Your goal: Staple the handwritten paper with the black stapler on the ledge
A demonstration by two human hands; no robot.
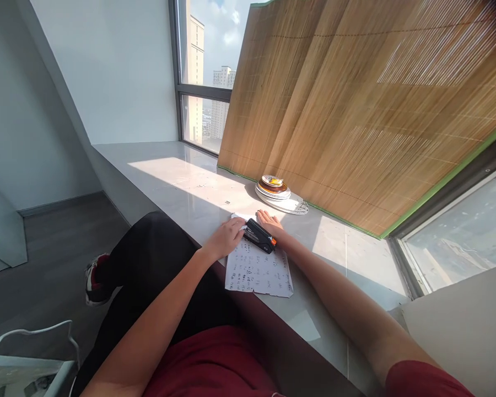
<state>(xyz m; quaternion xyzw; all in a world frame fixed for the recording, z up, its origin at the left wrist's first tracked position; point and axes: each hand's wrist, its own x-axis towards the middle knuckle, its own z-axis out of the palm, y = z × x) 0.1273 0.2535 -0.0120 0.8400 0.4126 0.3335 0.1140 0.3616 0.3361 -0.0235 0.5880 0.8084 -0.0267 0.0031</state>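
Note:
A sheet of paper [258,273] covered in rows of handwriting lies on the pale window ledge, its lower edge torn. On top of it rests a black stapler-like tool [258,235] with an orange part at its near right end. My left hand [225,237] lies over the paper's left side, fingers loosely bent beside the tool's far left end. Something small and white shows by its fingertips; I cannot make out whether it is part of the paper. My right hand [270,223] is laid flat past the tool's right side, fingers stretched out.
Stacked plates [273,190] stand beyond my hands, against a bamboo blind [334,99] that covers most of the window. Small scraps [227,202] dot the sunlit window ledge [165,165]. My bent knee [152,242] is left of the ledge; a white-framed container [28,364] stands lower left.

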